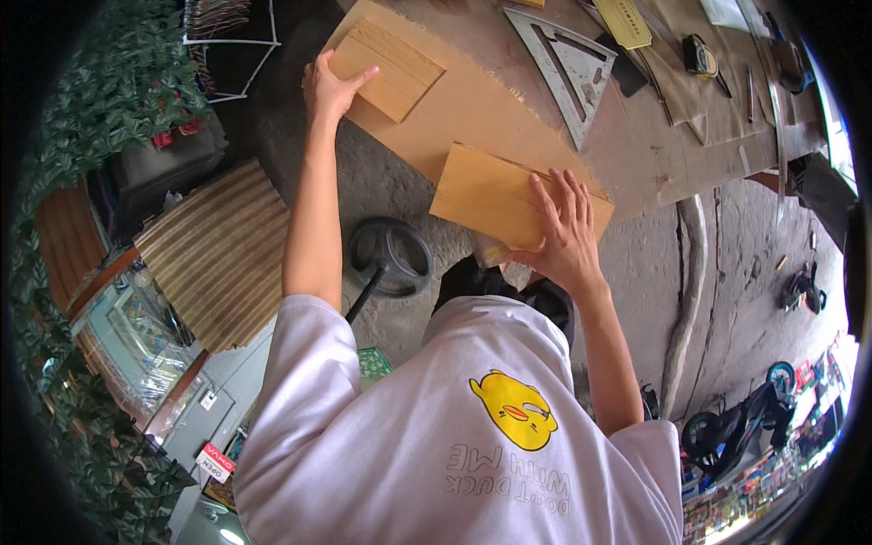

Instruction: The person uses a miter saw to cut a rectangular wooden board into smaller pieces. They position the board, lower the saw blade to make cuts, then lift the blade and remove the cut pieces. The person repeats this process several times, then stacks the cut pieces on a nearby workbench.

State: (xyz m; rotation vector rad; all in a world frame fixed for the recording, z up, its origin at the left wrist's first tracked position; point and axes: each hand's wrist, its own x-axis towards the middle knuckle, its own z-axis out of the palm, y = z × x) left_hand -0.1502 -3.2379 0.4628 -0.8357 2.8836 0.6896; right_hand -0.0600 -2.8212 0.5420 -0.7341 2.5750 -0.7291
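Observation:
My left hand (331, 89) is at the left edge of a flat, light-brown wooden board (392, 71). Its thumb lies over the board's top and the other fingers bend around the edge, partly hidden. A second wooden board (481, 191), of similar size and colour, sticks out past the near table edge, tilted to the right. Across its right part lies my right hand (572, 227), fingers over the top and thumb at the near edge. Both boards rest on or over a larger thin brown sheet (436, 109) with a frayed far edge.
On the table (654, 163) are a metal triangle square (581, 77), a yellow tag-shaped piece (623, 23) and a tape measure (699, 56). A black handwheel (391, 257) stands below the near edge. Corrugated sheet (218, 254) is at left, a motorbike (740, 422) at right.

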